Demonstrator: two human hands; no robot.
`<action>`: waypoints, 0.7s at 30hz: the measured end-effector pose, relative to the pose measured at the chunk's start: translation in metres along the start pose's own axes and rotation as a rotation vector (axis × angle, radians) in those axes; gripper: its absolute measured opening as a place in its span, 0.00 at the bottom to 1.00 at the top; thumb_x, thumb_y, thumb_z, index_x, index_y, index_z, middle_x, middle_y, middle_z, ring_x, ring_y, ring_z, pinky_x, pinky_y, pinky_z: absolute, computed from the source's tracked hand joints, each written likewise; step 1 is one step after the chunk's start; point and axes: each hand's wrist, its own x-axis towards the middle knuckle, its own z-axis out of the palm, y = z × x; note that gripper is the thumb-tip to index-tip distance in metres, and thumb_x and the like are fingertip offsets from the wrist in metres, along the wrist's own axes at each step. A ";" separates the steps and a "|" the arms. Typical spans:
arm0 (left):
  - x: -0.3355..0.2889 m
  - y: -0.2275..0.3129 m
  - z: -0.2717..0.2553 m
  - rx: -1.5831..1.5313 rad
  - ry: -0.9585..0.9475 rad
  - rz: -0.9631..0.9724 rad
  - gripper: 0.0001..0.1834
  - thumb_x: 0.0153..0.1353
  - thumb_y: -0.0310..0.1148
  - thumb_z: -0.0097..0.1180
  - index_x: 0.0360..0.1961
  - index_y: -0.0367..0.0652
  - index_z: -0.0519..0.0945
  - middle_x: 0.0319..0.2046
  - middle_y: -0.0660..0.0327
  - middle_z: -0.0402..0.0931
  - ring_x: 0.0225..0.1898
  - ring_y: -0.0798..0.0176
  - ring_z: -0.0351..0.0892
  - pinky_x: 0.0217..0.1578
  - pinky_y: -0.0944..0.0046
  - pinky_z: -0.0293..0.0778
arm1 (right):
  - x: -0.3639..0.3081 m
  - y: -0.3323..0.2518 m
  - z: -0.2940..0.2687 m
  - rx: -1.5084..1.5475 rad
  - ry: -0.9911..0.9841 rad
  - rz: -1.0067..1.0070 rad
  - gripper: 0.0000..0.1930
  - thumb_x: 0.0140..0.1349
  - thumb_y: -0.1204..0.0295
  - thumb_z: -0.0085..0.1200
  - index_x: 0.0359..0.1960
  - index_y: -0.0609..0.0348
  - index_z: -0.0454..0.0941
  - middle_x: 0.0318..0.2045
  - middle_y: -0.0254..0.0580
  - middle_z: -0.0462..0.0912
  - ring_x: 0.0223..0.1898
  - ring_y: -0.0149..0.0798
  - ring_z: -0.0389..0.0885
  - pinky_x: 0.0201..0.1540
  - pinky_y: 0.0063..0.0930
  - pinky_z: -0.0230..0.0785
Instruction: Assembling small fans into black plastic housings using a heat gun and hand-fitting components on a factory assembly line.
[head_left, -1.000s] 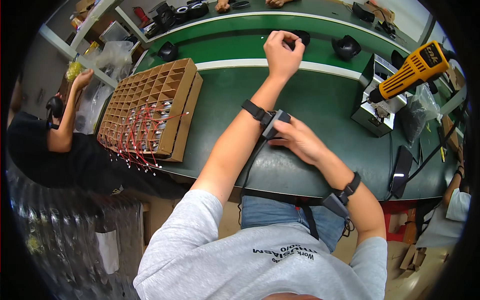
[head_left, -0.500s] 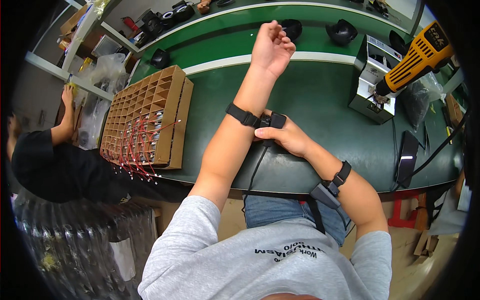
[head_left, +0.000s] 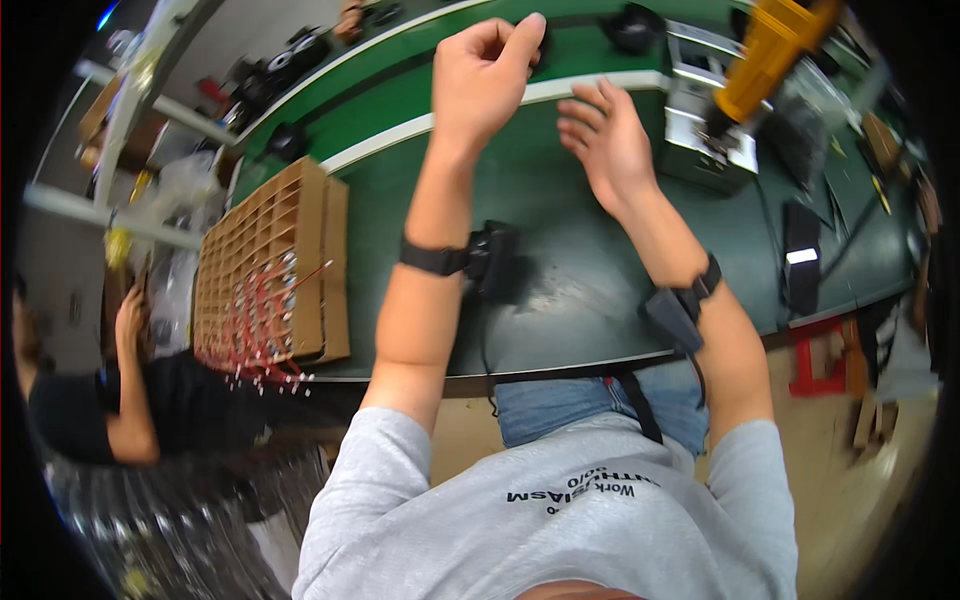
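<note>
My left hand (head_left: pixel 482 85) is raised over the far part of the green workbench (head_left: pixel 560 250), its fingers curled in and the thumb pointing up. I see nothing in it. A black strap with a small device (head_left: pixel 488 260) sits around the left forearm. To the right, my right hand (head_left: pixel 612 145) hangs above the bench with its fingers spread, empty and slightly blurred. Another strapped black device (head_left: pixel 680 312) is on the right forearm.
At left stands a divided cardboard box (head_left: pixel 335 270) with red-wired parts. A yellow power tool (head_left: pixel 765 60) rises over a metal fixture (head_left: pixel 710 155) at right. A dark flat device (head_left: pixel 801 260) lies at the right edge. A co-worker's arm (head_left: pixel 130 370) shows at far left.
My right hand has let go of the device on my left forearm and moved up and right, opening. The left hand has turned and shifted left, and the whole view has swung slightly.
</note>
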 end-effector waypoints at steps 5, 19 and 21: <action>-0.053 0.059 0.024 0.392 -0.645 -0.329 0.34 0.67 0.59 0.54 0.23 0.35 0.82 0.18 0.60 0.78 0.23 0.67 0.76 0.27 0.65 0.70 | 0.052 -0.030 0.028 -0.090 0.214 -0.239 0.17 0.68 0.57 0.51 0.42 0.61 0.73 0.31 0.42 0.81 0.25 0.32 0.78 0.29 0.29 0.70; -0.064 0.026 0.058 -0.036 -1.133 -0.308 0.23 0.53 0.43 0.75 0.40 0.33 0.84 0.31 0.62 0.83 0.29 0.70 0.82 0.31 0.69 0.80 | 0.051 -0.070 0.036 0.174 -0.078 -0.071 0.15 0.69 0.59 0.51 0.42 0.60 0.73 0.31 0.40 0.75 0.27 0.34 0.71 0.30 0.27 0.68; -0.068 0.018 0.068 -0.095 -1.211 -0.410 0.20 0.56 0.39 0.73 0.43 0.34 0.84 0.32 0.63 0.84 0.33 0.71 0.83 0.33 0.69 0.80 | 0.060 -0.065 0.021 0.396 -0.120 0.087 0.14 0.69 0.60 0.51 0.42 0.59 0.72 0.30 0.39 0.74 0.26 0.32 0.69 0.29 0.26 0.65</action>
